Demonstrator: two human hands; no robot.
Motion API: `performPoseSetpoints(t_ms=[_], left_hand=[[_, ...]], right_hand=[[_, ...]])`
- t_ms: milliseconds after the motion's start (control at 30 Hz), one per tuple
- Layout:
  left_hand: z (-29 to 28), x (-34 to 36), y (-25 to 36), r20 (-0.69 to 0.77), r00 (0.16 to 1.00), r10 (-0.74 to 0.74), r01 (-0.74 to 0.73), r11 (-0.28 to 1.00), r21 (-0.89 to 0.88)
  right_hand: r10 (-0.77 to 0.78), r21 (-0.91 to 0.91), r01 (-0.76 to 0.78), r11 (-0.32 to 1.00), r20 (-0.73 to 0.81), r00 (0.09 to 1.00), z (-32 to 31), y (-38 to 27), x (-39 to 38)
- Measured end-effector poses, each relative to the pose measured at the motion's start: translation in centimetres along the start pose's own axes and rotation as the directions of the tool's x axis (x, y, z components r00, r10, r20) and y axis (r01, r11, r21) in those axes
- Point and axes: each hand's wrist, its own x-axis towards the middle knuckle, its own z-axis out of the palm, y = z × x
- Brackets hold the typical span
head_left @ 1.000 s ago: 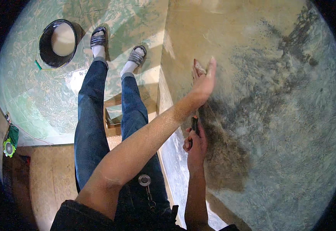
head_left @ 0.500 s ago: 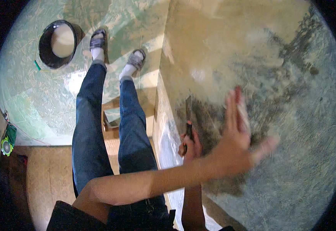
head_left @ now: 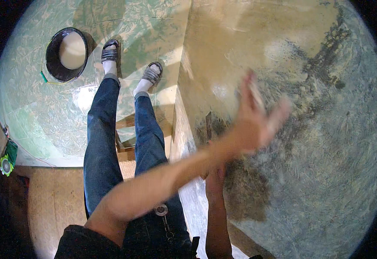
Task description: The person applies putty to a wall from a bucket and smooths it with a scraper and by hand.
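Note:
My left hand [head_left: 259, 125] is blurred over the mottled tan-and-grey surface [head_left: 322, 177], fingers stretched and thumb apart. Its fingers look reddish and whitish; whether something lies against them is unclear. My right hand [head_left: 214, 175], largely hidden behind the left forearm, is closed on a scraper, whose thin dark blade [head_left: 209, 123] shows above that forearm, against the same surface.
A black bucket [head_left: 52, 56] of milky liquid stands on green, streaky floor at upper left, near my sandalled feet [head_left: 109, 54]. A green reel-like object [head_left: 7, 159] hangs at the far left. A shallow wooden box [head_left: 125, 138] shows between my legs.
My left hand swung right and down, then rose slightly leftward, its thumb spreading outward. The right hand shifted slightly and became more covered by the left forearm.

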Motion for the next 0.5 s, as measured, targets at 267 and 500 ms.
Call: performPoseSetpoints(t_ms=[267, 500], left_hand=[[-10.3, 0.7, 8.3, 0.379, 0.915, -0.136, 0.388, 0.554, -0.737], [-12.9, 1.5, -0.9, 0.390, 0.904, -0.176, 0.356, 0.814, -0.459]], right_hand=[[-0.140, -0.156, 0.109, 0.982, -0.198, 0.970, 1.0, -7.5, -7.1], [-0.188, -0.024, 0.187, 0.982, -0.147, 0.971, -0.3, -10.5, -10.7]])
